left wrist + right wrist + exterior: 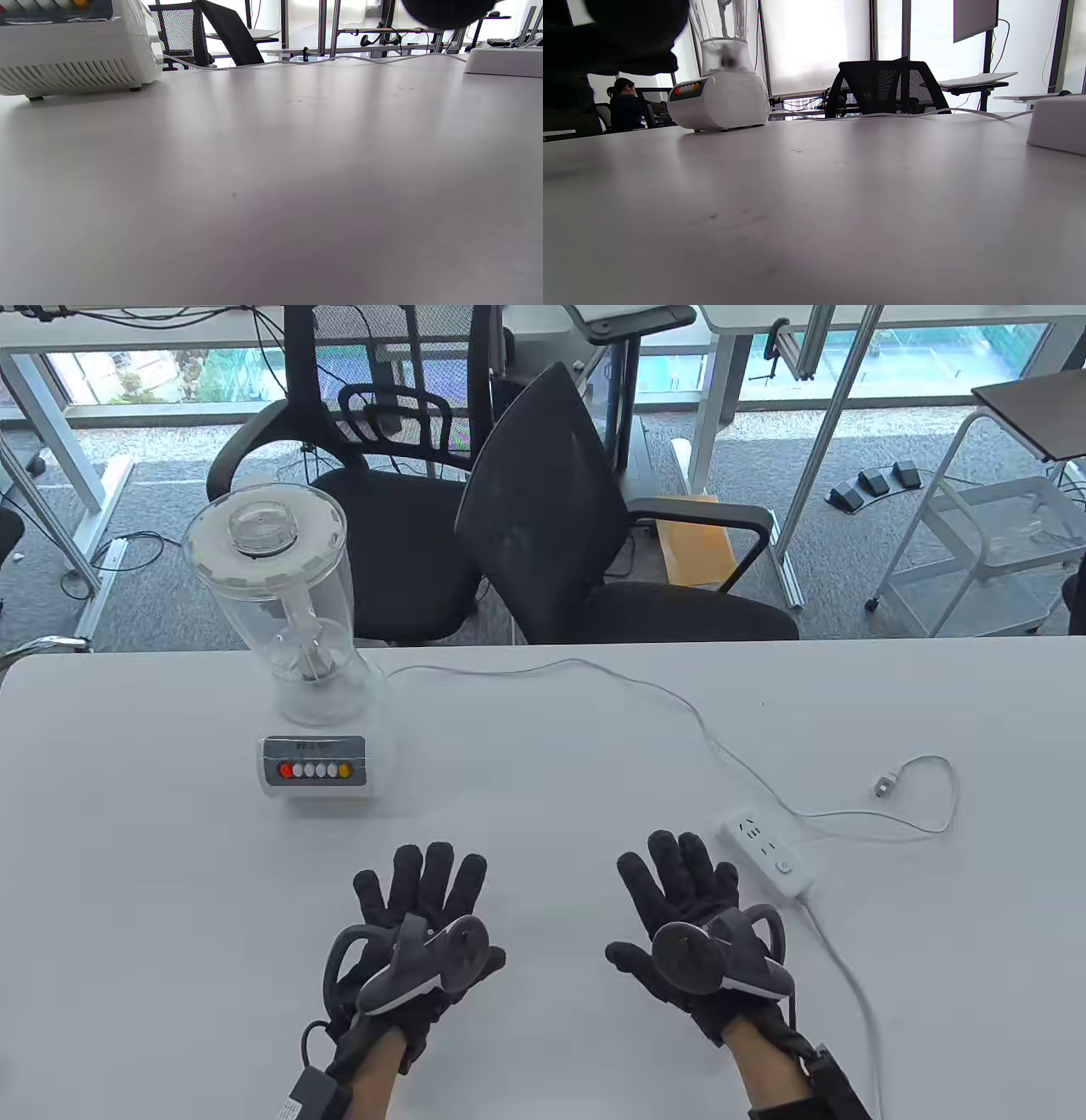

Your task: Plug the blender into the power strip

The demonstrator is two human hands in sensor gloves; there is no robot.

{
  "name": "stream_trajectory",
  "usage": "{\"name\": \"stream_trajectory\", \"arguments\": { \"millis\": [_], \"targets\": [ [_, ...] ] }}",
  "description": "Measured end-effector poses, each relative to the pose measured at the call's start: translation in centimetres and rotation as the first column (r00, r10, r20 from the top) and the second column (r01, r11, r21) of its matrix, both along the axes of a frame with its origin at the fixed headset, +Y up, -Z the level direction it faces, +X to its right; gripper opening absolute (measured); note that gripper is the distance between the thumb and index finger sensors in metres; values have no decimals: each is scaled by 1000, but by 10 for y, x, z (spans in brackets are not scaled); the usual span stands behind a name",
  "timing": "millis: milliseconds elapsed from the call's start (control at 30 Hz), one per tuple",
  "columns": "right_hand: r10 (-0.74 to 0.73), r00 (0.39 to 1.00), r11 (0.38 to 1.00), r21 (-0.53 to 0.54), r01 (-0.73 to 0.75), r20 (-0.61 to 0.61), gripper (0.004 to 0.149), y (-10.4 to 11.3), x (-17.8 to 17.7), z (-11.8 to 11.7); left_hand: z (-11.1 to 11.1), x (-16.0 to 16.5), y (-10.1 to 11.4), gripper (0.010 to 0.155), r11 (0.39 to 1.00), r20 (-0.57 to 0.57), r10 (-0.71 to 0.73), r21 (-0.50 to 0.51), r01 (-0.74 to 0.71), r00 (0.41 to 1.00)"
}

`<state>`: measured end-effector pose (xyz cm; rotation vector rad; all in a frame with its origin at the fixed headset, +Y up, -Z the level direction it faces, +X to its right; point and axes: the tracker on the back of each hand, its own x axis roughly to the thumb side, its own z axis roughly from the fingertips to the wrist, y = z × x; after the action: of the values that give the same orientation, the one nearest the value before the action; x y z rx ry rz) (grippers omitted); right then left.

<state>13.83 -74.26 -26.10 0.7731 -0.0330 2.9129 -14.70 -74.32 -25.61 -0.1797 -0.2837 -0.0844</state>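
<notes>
A white blender (316, 763) with a clear jar stands at the table's left middle; it also shows in the left wrist view (76, 46) and the right wrist view (719, 99). Its white cord (594, 672) runs right to a loose plug (884, 786) lying on the table. A white power strip (768, 853) lies near the right hand, also in the left wrist view (505, 61) and the right wrist view (1058, 125). My left hand (420, 891) rests flat and empty on the table. My right hand (679, 878) rests flat and empty just left of the strip.
The white table (543, 984) has its far edge behind the blender. Two black office chairs (543, 526) stand beyond it. The strip's own cable (848, 976) runs to the front right edge.
</notes>
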Motion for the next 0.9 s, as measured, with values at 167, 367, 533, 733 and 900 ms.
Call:
{"name": "stream_trajectory", "arguments": {
  "millis": [167, 367, 533, 733, 900],
  "targets": [
    [-2, 1000, 1000, -8, 2, -4, 95, 0, -1, 0, 0, 0, 1, 101, 1000, 2, -3, 1, 3, 1000],
    [23, 1000, 1000, -8, -23, -13, 94, -1, -5, 0, -1, -1, 2, 101, 1000, -3, 6, 7, -6, 1000],
    [30, 1000, 999, -12, -30, 0, 94, -2, -2, -1, -1, 0, 2, 101, 1000, 8, 9, 7, -9, 1000],
    [15, 999, 1000, -11, -14, 38, 94, -1, 9, -5, 1, 2, 5, 101, 1000, 17, 15, 18, -16, 1000],
    [54, 992, 999, 1, -55, 112, 94, -2, 23, -10, 3, 3, 8, 101, 999, 28, 26, 24, -26, 999]
  ]
}}
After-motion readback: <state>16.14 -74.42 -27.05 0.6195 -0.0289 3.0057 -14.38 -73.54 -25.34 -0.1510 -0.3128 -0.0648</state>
